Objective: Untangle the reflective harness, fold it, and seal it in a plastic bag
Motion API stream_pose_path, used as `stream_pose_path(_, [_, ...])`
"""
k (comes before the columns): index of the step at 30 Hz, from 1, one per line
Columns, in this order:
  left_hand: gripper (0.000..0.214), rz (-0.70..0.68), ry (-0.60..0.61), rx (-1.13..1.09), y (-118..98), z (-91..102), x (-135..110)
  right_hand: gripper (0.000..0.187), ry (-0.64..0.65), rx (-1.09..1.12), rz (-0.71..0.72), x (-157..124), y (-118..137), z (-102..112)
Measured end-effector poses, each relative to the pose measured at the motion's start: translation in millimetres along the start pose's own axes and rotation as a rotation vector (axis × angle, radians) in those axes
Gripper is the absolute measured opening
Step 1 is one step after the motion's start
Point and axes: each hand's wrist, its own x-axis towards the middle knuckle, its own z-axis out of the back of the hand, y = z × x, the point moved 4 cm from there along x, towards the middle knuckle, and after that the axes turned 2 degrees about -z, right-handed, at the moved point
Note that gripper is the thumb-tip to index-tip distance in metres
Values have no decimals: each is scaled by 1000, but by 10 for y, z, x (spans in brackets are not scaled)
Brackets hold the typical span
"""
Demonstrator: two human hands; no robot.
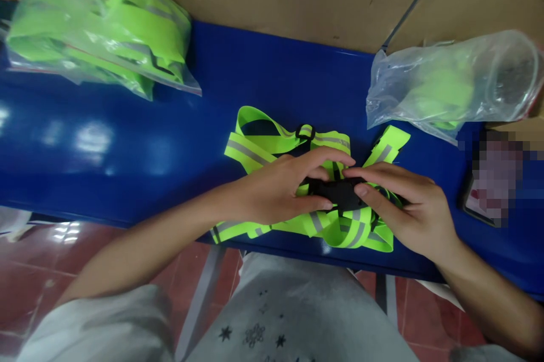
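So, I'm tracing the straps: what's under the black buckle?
Around the black buckle, yellow-green straps with grey stripes show, lying on the blue table. Whatever is directly beneath is covered by the buckle, left hand and right hand.

The straps (357,227) are neon yellow-green with grey stripes, the buckle (345,196) black, the table (280,79) blue.

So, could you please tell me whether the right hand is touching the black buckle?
Touching: the head view shows the right hand with its thumb on the black buckle.
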Motion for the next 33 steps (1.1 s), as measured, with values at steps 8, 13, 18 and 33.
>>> stream_pose_path(8, [54,-8,-11,25,2,-3,-11,24,43,-5,-47,44,-2,21])
stream_pose_path(13, [55,-95,-30,159,-97,98,-71,27,100,86,-138,17,-109,134])
stream_pose_path(18, [26,-396,-60,421,-463,122,-297,61,115,453,-255,13,-309,193])
stream_pose_path(33, [37,-688,-84,1184,-613,-1029,-1122,33,198,-872,22,1048,16,-351])
